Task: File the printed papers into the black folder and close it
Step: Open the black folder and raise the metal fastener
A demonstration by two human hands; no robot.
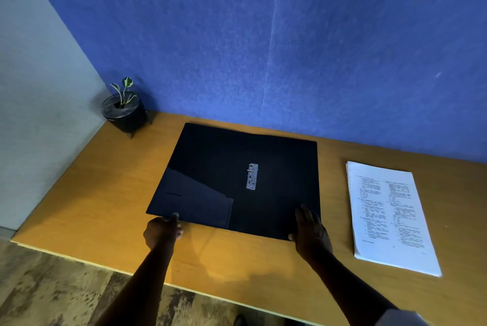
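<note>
The black folder (210,162) lies open and flat on the wooden desk (110,180), with a small metal clip (252,176) near its middle and a pocket flap on its left half. My left hand (163,231) pinches the folder's near left edge, thumb on top. My right hand (312,231) rests flat on the near right corner, fingers spread on the cover. The stack of printed papers (390,217) lies on the desk to the right of the folder, apart from it and from both hands.
A small black pot with a plant (125,112) stands in the desk's far left corner. A blue felt wall (263,36) runs behind the desk. The desk's front edge runs close below my forearms, with wood-pattern floor (52,286) beyond it.
</note>
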